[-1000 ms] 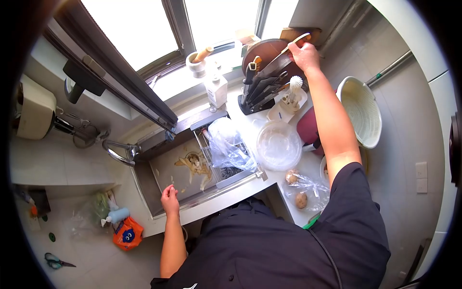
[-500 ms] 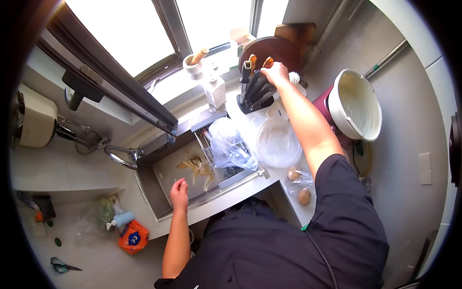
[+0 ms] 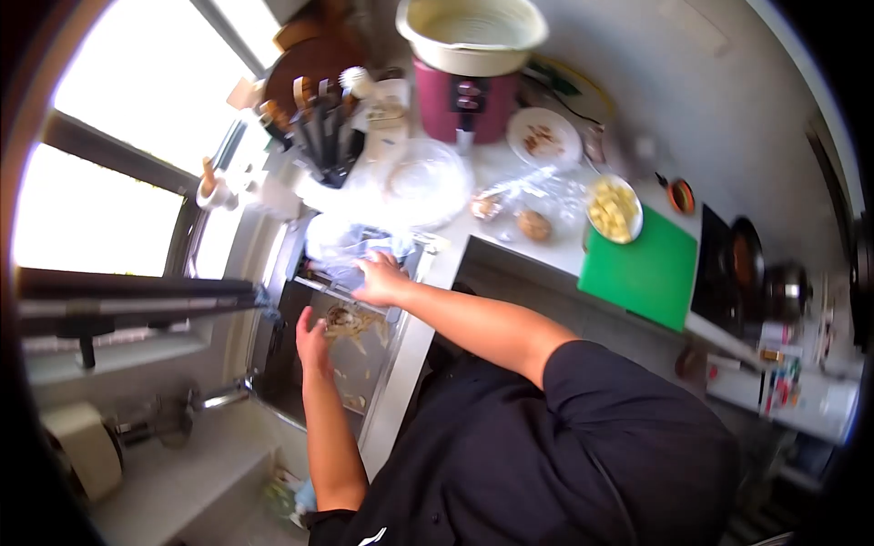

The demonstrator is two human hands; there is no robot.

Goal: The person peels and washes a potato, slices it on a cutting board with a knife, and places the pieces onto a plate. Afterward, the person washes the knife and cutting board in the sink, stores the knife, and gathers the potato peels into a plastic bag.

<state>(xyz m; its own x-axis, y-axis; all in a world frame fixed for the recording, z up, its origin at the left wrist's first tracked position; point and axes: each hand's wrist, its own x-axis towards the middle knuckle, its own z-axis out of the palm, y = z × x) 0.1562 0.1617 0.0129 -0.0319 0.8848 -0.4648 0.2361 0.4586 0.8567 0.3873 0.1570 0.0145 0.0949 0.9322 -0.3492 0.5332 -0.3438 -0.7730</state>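
My left hand [image 3: 312, 338] is over the sink [image 3: 373, 364], its fingers apart and nothing held. Close by, my right hand [image 3: 380, 278] reaches over the sink rack beside a crumpled clear plastic bag [image 3: 337, 250], fingers spread and holding nothing visible. Light peelings [image 3: 360, 325] lie around the drain below the hands. Behind the sink, the knife block [image 3: 335, 168] holds several knives with black and wooden handles.
A green cutting board [image 3: 642, 268], a bowl of yellow chunks [image 3: 614, 209], a plate with reddish bits [image 3: 544, 138], a brown potato-like item [image 3: 534, 225], a clear round container [image 3: 421, 182] and a maroon appliance [image 3: 437, 105] under a white basin stand rightward.
The view has swung right, bringing the green board and bowl into sight. My right hand has left the knife block, where it put a knife, and come down to the sink near my left.
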